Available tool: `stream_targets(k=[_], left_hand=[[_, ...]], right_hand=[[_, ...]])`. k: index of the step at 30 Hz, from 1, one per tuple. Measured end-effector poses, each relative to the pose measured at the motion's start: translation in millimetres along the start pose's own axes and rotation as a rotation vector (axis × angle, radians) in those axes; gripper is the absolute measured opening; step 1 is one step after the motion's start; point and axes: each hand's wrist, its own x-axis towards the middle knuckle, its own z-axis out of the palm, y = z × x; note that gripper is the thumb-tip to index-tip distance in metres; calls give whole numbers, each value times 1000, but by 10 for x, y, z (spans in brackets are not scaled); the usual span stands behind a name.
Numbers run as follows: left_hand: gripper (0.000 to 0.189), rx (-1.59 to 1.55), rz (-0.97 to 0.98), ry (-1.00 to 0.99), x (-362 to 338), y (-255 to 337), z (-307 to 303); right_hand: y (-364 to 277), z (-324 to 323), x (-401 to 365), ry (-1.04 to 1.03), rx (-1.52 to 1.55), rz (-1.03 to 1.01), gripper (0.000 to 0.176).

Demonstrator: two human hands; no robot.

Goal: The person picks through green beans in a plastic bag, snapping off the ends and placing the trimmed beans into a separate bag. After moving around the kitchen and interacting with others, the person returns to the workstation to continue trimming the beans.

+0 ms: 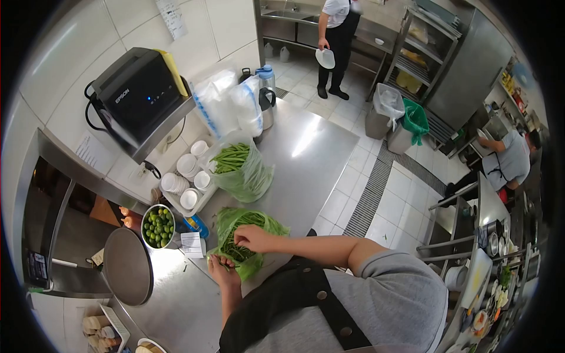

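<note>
A green plastic bag (276, 230) lies open on the steel counter in front of me, full of thin green beans (242, 221). My right hand (252, 238) is over the bag's mouth, its fingers curled down against the beans; what they grip is hidden. At the bag's near left edge, my left hand (222, 272) is closed in a pinch, with a bit of green bean showing at the fingertips. Farther back stands a second, clear-green bag (250, 179), holding more long green beans (231, 157).
Left of the bags are a bowl of limes (158, 227), a paper slip (192, 244), a blue bottle (197, 226), a tray of white cups (203, 199) and a round brown tray (128, 266). A printer (138, 97) sits above. Two other people (340, 35) stand away from the counter.
</note>
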Motion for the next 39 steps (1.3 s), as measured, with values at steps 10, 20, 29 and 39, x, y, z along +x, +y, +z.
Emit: stream_targets(k=[10,20,29,39], left_hand=[[18,272,-114,-94,-135,-39,144],[46,289,-256,-196,-141,-45,147],[39,184,-315,-216,-187,-45,229],[35,114,-313,-288,-156,-104,207]], right_hand=[[513,-14,290,-91,-534,313,40],[460,-174,151,-98,-515,424,53],[532,-303,269,-132,-467,463,69],[596,-235,244,-85,-418,258,39]])
